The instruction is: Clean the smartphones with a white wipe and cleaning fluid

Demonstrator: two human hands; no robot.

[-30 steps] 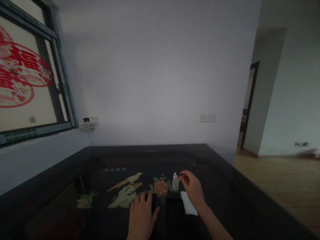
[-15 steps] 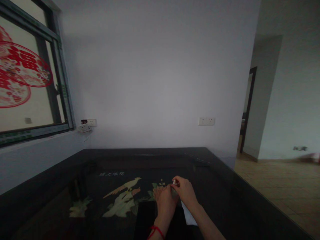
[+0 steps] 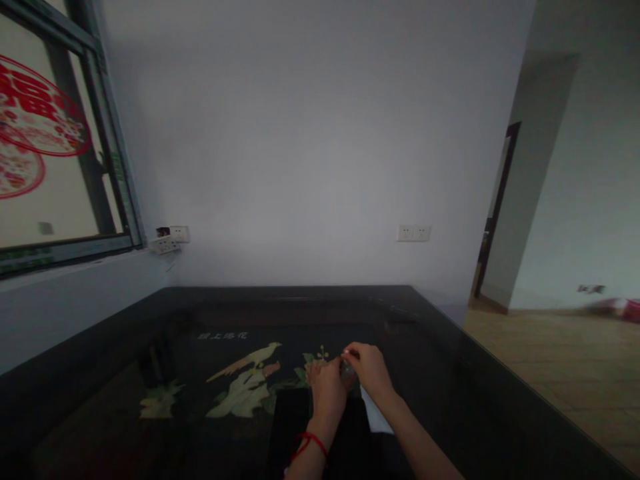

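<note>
Left hand (image 3: 327, 385): fingers curled round the small bottle (image 3: 349, 371), low over the dark table (image 3: 450, 373) — bottle mostly hidden.
Right hand (image 3: 369, 370): fingertips pinched on its top.
Beside: white sheet (image 3: 376, 417), just under the right wrist.
Care: probably best kept upright, base steady — only the top fingers turning.

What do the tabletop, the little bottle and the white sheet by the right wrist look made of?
Tabletop: likely dark lacquered wood or glass, going by its glossy sheen and the painted bird and flowers.
Small bottle: probably translucent plastic, but mostly hidden.
White sheet: thin, flat and matte, so paper or tissue.
</note>
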